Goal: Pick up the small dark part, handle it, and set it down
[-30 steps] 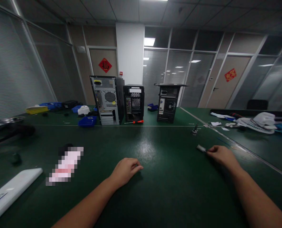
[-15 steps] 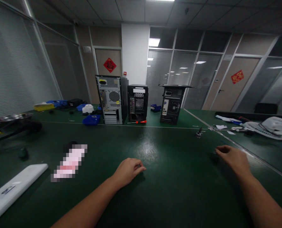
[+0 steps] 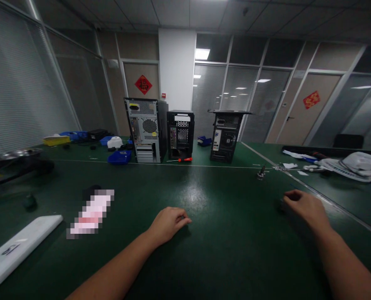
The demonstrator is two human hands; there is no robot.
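My left hand (image 3: 169,225) rests on the green table (image 3: 229,250) near the middle, fingers curled in and thumb alongside them; nothing shows in it. Farther right, my right hand (image 3: 306,208) is closed in a pinch, thumb and index finger together, low over the table. A small dark patch lies at those fingertips, too dim to tell whether it is a held thing or a shadow. Beyond the right hand a small upright metal piece with a pointed top (image 3: 261,172) stands on the table. It is apart from the fingers.
Three computer cases, a tall one (image 3: 149,129), a middle one (image 3: 182,135) and a right one (image 3: 225,137), stand at the back. A red-handled screwdriver (image 3: 185,159) and a blue tray (image 3: 119,157) lie before them. A white slab (image 3: 23,250) lies front left; a white cap (image 3: 359,160) sits far right.
The view has shifted very slightly. Both hands keep the same place and pose, and the objects on the table have not moved.
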